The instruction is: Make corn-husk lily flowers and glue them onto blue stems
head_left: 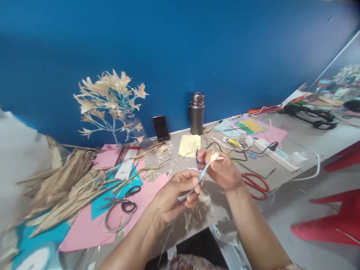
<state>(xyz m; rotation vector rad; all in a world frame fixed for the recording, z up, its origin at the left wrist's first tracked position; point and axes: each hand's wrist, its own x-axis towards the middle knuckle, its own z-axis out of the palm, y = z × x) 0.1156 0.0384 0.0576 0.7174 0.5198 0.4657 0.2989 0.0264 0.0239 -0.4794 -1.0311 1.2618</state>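
Pale-blue thin stem tipped with a papery cream flower sits near centre; on my feed the left hand pinches it, the right hand curls at the flower, grip unclear. I judge the flower's base is being worked; next calls for a steady stem.

Left grip pinched, thumb uppermost, just beside curled right grip, both forearms angled inward.

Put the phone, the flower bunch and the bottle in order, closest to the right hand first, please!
From the right hand, in the head view:
1. Bottle, by the wall.
2. Phone, left of the bottle.
3. Flower bunch, farthest left.
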